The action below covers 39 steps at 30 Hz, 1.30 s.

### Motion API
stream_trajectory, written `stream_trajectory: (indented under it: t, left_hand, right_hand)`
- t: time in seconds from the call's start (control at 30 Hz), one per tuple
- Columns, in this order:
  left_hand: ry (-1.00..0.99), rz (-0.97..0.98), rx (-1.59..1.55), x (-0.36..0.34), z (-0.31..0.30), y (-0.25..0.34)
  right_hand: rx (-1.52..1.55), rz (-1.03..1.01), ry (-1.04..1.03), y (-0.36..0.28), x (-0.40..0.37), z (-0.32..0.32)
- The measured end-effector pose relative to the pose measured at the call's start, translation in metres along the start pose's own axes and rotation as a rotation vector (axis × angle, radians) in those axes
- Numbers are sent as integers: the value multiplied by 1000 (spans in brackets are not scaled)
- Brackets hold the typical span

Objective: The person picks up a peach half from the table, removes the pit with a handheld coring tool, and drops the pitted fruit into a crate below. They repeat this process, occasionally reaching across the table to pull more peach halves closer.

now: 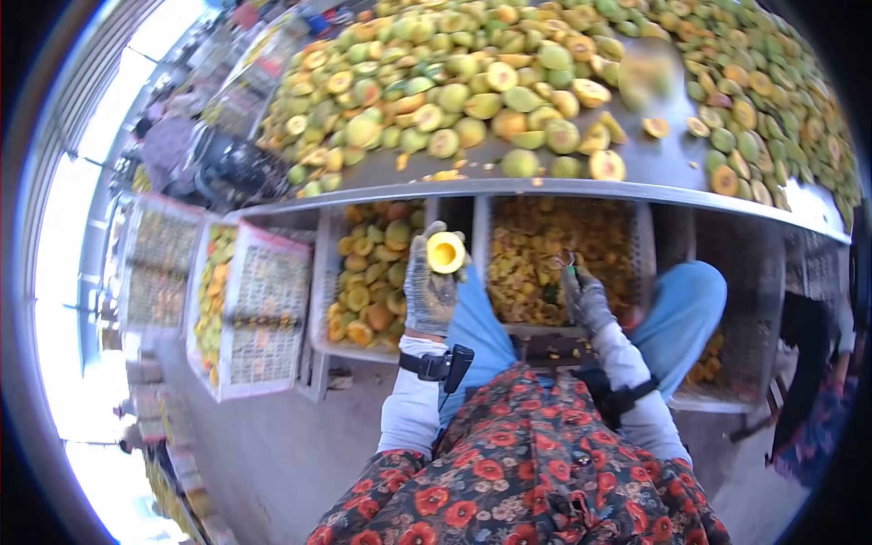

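Recording the head view: a fruit half is hollow at this stage, held up, with a hand tool ready in the other hand but well apart from it. Left hand (432, 291), in a grey knitted glove, grips a yellow, cup-shaped fruit half (446, 252) with its round cavity facing the camera; fingers curl narrowly around the rind. Right hand (592, 303), also gloved in grey, is closed around a slim tool with a green handle (571, 271) and thin metal end; exact finger placement cannot be told. Judgement: bringing tool and fruit together would call for a sideways reach, with the cavity kept turned up and the thin end clear of the holding fingers. Edges: the long metal table rim (436, 189) runs just beyond both hands and limits forward travel. The fruit half is over the gap between a pale plastic crate of fruit halves (358, 352) and a pale plastic crate of yellow scraps (646, 259); the tool is over the scraps. Raised crate walls and the blue-clad left leg (481, 318) crowd low movement. Open room appears between the hands, above the scraps; the blue-clad right leg (692, 300) bounds the outer side.
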<state>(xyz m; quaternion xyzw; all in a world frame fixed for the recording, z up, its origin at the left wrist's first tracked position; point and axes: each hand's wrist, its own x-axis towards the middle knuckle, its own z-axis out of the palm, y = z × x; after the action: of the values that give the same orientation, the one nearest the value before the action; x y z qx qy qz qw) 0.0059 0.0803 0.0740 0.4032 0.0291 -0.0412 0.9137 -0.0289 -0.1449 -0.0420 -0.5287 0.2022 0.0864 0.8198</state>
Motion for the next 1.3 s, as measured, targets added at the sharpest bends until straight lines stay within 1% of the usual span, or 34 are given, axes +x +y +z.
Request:
stream_trajectory:
  t: [0.03,0.1,0.17,0.2,0.23,0.3,0.33,0.4,0.43,0.47,0.5,0.53,0.57,0.6,0.63,0.67,0.7,0.73,0.77,0.8,0.83,0.87,0.9,0.93,0.97,1.0,1.03,1.07,1.1,1.13,1.17,1.23,1.27,1.3]
  left_hand:
    - [82,0,72,-6,7,7]
    - [10,-123,53,-14,3,-1]
    - [-47,-297,-96,-21,13,-15]
    - [-12,-326,-38,-22,23,-24]
    - [-19,-351,-37,-22,27,-34]
    - [72,-334,78,-20,33,-54]
    - [67,-350,75,-20,34,-59]
    - [116,-391,98,-20,36,-66]
    - [136,-402,109,-17,39,-69]
    - [198,-413,93,-15,49,-72]
    - [331,-416,89,-11,49,-79]
    - [427,-429,100,-7,49,-86]
    - [527,-440,110,-5,49,-90]
    - [530,-402,110,-7,49,-92]
    - [477,-391,85,-11,49,-93]
    - [511,-358,135,-13,52,-84]
    - [547,-326,183,-14,57,-74]
    - [626,-126,319,-9,57,-59]
    - [584,19,410,-3,38,-42]
    - [534,301,601,7,33,-18]
    - [591,401,933,15,28,8]
    - [662,553,1297,32,7,27]
    - [785,569,1676,49,-10,42]
    - [708,287,2063,66,-8,55]
    - [605,-32,2412,85,-2,67]
    - [481,-196,2489,99,2,74]
    - [345,-349,2558,113,8,79]
    - [297,-412,2530,126,18,85]
    - [244,-496,2498,131,24,90]
    - [210,-445,2467,129,20,92]
    - [175,-399,2437,126,20,94]
    - [-76,-191,2304,124,24,104]
    - [-125,-84,2256,134,23,101]
    - [-120,-82,2249,144,31,95]
  right_hand:
    - [-253,-120,-10,-10,-8,9]
    - [-887,-523,-43,-56,-32,30]
    - [-1008,-658,-43,-57,-33,48]
    - [-1113,-613,-53,-62,-37,54]
    - [-1191,-626,-51,-62,-36,56]
    - [-1310,-546,-62,-69,-39,54]
    - [-1313,-534,-50,-67,-39,50]
    - [-1412,-651,-6,-59,-38,45]
    - [-1415,-654,4,-56,-38,45]
    - [-1545,-635,86,-53,-41,47]
    - [-1673,-623,176,-50,-39,50]
    - [-1802,-507,185,-42,-34,52]
    - [-1732,-485,175,-36,-27,52]
    - [-1606,-521,216,-26,-15,46]
    - [-1476,-553,249,-20,-5,38]
    - [-1317,-510,322,-30,-6,35]
    - [-1218,-352,425,-39,-3,33]
    - [-1183,-332,462,-37,4,19]
    - [-1147,-307,500,-30,10,4]
    - [-1145,-317,496,-20,13,-6]
    - [-1076,-326,470,-7,17,-15]
    - [-1004,-334,446,7,20,-22]
    - [-932,-350,421,17,24,-26]
    - [-858,-373,393,21,26,-27]
    - [-943,-193,235,14,22,-20]
    - [-1059,-328,207,-6,9,-6]
    - [-914,-390,175,13,17,-9]
    - [-802,-334,184,19,21,-6]
    - [-873,-377,180,12,19,-7]
    - [-1007,-281,248,-7,12,-1]
    - [-963,-283,272,-6,16,-5]
    - [-904,-149,299,-8,23,-9]
    - [-904,-155,301,-4,25,-8]
    - [-924,-144,297,-1,26,-9]
